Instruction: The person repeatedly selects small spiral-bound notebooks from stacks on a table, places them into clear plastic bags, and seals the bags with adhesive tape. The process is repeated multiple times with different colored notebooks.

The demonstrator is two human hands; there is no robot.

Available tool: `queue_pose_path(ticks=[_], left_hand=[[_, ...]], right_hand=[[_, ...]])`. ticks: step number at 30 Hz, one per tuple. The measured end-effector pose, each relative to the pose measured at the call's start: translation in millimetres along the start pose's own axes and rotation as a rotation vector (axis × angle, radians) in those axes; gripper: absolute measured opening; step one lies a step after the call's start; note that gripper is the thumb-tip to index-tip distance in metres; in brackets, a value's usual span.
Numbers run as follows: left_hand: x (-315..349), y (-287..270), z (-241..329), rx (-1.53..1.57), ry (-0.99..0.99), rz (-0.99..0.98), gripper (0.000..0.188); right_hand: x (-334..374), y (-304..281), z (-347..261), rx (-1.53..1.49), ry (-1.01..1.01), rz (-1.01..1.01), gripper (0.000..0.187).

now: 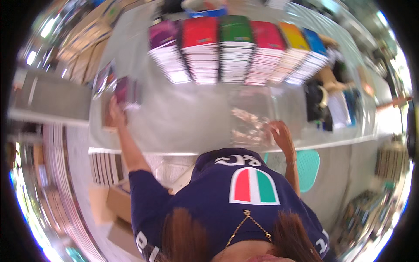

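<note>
My left hand [116, 112] reaches to the left side of the table and is against the near edge of a purple notebook [124, 91] in shiny clear wrap. Motion blurs its fingers, so their grip is unclear. Bent fingers of my right hand [279, 131] pinch the near right part of a clear plastic bag [248, 113] lying flat on the table. Beyond, stacks of spiral notebooks stand in a row: purple [165, 35], red [200, 32], green [236, 30], pink [267, 36], yellow [293, 37] and blue [315, 43].
A grey table [183, 118] bears all this. At its right lie a black item [315, 102] and a roll of tape [324, 97]. Cardboard boxes [124, 201] stand on the floor at left; a turquoise stool seat [307, 170] is at right.
</note>
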State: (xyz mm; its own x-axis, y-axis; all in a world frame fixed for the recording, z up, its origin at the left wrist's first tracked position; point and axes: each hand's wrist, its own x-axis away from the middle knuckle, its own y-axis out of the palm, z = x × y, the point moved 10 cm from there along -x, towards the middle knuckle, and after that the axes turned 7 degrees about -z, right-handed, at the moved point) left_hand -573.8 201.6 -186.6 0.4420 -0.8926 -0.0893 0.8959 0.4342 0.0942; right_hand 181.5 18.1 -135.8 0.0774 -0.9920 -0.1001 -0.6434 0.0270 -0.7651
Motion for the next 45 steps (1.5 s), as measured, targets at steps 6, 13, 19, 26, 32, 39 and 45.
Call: queue_pose_path(ticks=[6,13,19,26,32,39,45], left_hand=[[40,-16,28,-0.692,0.227,0.49,0.065],[151,110,15,-0.483,0.288,0.311,0.043],[238,231,6,-0.148,0.037,0.208,0.04],[304,402,60,0.064,-0.047,-0.131,0.031],[337,533,151,0.195,0.03,-0.509,0.045],[344,599,220,0.768,-0.182,-0.704,0.06],[338,576,178,0.824,-0.327,-0.575,0.051]], right_hand=[[-42,-167,58,-0.052,0.049,0.652,0.006],[-133,-300,104,-0.037,0.011,0.834,0.028],[-263,-272,128,0.04,0.055,0.165,0.046],[-274,-267,128,-0.231,0.173,0.061,0.043],[-228,-291,36,-0.677,-0.084,0.278,0.055],[-175,-211,-74,-0.876,-0.271,-0.252,0.054],[-275,-222,-7,0.25,0.123,0.194,0.07]])
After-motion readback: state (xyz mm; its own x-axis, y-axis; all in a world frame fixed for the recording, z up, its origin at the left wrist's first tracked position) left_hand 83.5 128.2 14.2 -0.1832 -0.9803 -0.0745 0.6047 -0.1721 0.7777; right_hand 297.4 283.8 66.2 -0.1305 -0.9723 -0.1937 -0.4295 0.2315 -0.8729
